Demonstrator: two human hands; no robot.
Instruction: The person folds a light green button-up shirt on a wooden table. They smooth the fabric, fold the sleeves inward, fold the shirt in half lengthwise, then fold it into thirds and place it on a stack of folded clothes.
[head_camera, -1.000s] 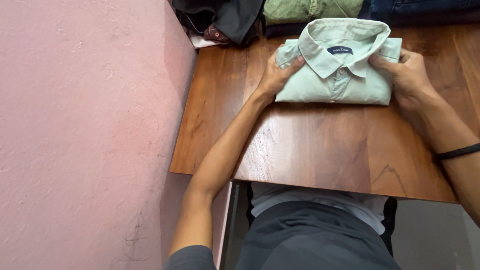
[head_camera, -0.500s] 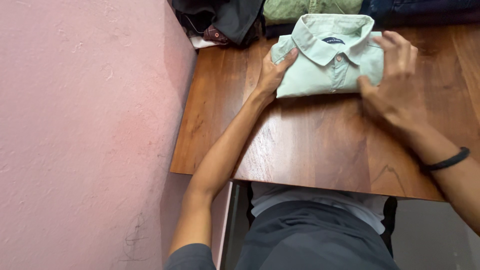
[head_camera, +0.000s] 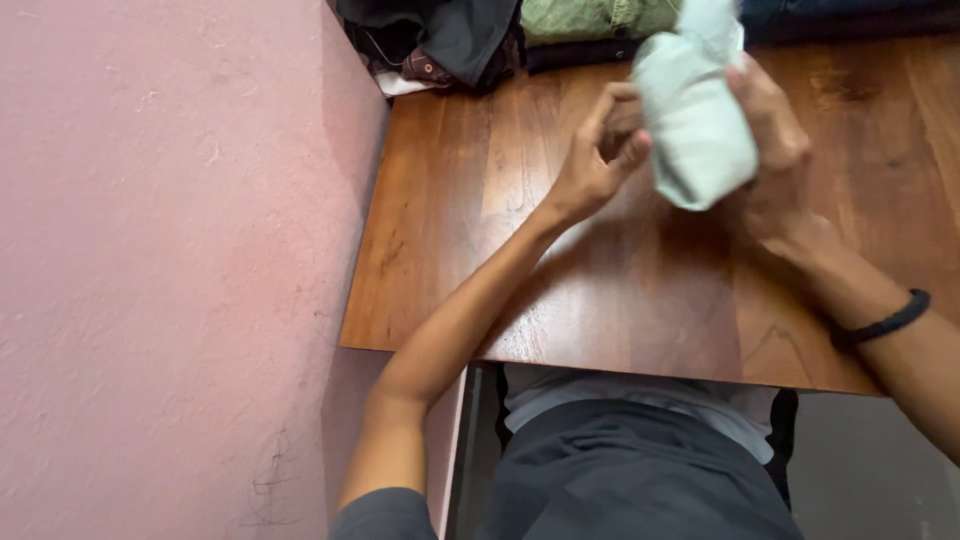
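One pale green folded shirt (head_camera: 695, 130); two hands; one wooden table (head_camera: 600, 290); one black wristband (head_camera: 880, 320); several garments heaped far.

**Colours around the wooden table**

The table (head_camera: 620, 290) is reddish-brown wood with darker grain streaks and a pale glossy sheen. Above it, the shirt (head_camera: 695, 130) is plain pale mint green. At the table's far edge lie a dark grey garment (head_camera: 455, 35), a maroon dotted cloth (head_camera: 425, 68), an olive-green fold (head_camera: 590, 18) and dark blue denim (head_camera: 850, 12). Left of the table, the wall (head_camera: 170, 250) is mottled pink. Over the table's right side, the wristband (head_camera: 885, 320) is black. Below its near edge, the person's top (head_camera: 640, 480) is dark grey over white.
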